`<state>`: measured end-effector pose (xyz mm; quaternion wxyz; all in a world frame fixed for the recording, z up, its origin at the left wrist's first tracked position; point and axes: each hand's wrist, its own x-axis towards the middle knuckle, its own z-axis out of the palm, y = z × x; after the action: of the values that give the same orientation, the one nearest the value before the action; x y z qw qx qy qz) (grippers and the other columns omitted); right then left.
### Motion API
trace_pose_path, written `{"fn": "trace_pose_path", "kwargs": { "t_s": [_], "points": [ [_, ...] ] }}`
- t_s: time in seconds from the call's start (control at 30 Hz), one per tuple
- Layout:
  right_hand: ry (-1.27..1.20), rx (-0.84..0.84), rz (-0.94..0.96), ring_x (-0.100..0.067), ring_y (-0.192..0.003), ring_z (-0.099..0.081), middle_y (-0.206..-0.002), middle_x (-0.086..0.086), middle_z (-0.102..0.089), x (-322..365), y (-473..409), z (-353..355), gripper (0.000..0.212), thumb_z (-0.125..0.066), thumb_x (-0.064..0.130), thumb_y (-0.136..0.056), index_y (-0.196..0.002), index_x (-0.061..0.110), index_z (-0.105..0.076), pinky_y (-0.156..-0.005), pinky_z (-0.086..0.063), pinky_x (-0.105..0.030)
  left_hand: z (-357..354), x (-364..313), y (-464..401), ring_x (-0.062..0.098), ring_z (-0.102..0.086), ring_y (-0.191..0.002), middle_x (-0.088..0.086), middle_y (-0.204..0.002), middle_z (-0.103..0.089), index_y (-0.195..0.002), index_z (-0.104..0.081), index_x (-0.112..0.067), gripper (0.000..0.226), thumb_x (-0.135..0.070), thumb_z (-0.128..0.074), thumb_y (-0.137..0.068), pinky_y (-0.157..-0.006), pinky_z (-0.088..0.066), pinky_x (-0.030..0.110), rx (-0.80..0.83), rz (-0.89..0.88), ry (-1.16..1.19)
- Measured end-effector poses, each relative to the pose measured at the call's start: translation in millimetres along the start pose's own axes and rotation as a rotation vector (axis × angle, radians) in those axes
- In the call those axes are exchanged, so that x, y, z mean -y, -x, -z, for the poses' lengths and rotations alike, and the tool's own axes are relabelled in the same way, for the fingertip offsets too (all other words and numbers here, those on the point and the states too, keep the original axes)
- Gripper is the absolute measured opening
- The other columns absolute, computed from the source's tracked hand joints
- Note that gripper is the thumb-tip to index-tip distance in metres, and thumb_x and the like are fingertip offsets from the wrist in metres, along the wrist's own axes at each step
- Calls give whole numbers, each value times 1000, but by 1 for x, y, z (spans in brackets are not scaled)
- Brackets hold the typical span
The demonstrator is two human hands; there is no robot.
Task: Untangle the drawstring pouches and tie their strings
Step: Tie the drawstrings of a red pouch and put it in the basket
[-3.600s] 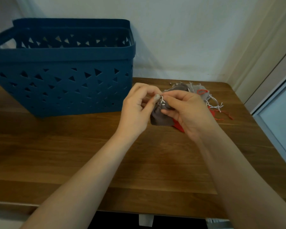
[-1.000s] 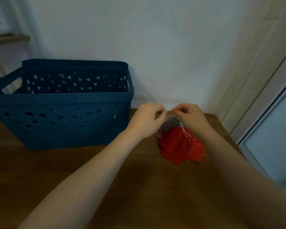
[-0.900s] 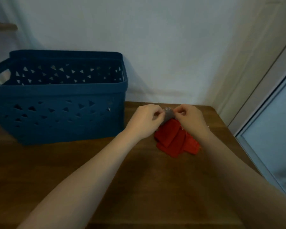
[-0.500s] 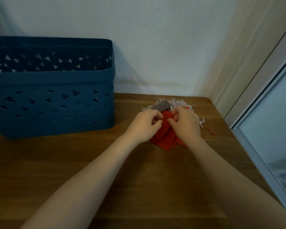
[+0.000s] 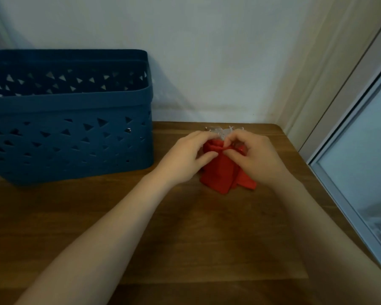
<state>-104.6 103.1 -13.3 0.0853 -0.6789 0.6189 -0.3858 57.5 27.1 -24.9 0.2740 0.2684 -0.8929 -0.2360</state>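
Note:
A bunch of red drawstring pouches (image 5: 222, 172) lies on the wooden table (image 5: 185, 227) near its far right corner. My left hand (image 5: 188, 157) pinches the gathered top of a red pouch from the left. My right hand (image 5: 257, 157) pinches the same top from the right, fingertips almost meeting the left thumb. Behind my hands a grey pouch with pale frayed strings (image 5: 223, 131) peeks out; most of it is hidden. The strings at the red pouch's mouth are hidden by my fingers.
A dark blue plastic basket (image 5: 68, 119) with triangular holes stands at the left, close to my left hand. The white wall runs right behind the table. A window frame (image 5: 348, 168) borders the table's right edge.
The grey pouch I held earlier now lies behind my hands. Both hands have moved onto the top of a red pouch. The view has tilted down a little.

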Motion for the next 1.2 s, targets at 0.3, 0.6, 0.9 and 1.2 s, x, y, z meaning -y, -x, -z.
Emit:
{"fn": "trace_pose_path", "kwargs": {
  "t_s": [0.3, 0.6, 0.9, 1.2],
  "points": [
    [100, 67, -13, -13, -87, -57, -89, 4, -62, 6, 2, -6, 12, -58, 10, -90, -96, 19, -59, -73, -42, -19, 5, 7, 13, -1, -54, -70, -14, -78, -59, -98, -64, -22, 19, -38, -57, -91, -58, -37, 13, 45, 181, 10],
    [593, 299, -93, -25, -96, -56, -94, -3, -61, 17, 3, -9, 27, -43, 35, -97, -111, 17, -57, -73, -42, -32, 15, 9, 30, 1, -49, -57, -7, -62, -54, -69, -59, -20, 34, -35, -46, -97, -57, -37, 20, 67, 237, 146],
    [-213, 364, -345, -3, -39, -26, -47, 9, -30, -1, 12, 5, 42, -48, 31, -94, -57, 14, -38, -44, -23, -14, 21, 9, 38, 11, -48, -57, -3, -54, -44, -58, -43, -16, 42, -31, -46, -97, -72, -43, 28, -145, 558, 659],
    [-1223, 63, -471, -10, -63, -50, -61, 5, -54, -3, 15, -15, 47, -40, 40, -85, -41, 23, -48, -60, -37, -23, 14, 4, 41, 5, -49, -53, -4, -68, -60, -66, -59, -17, 26, -22, -55, -91, -46, -34, 14, -286, 735, 1446]
  ]
}}
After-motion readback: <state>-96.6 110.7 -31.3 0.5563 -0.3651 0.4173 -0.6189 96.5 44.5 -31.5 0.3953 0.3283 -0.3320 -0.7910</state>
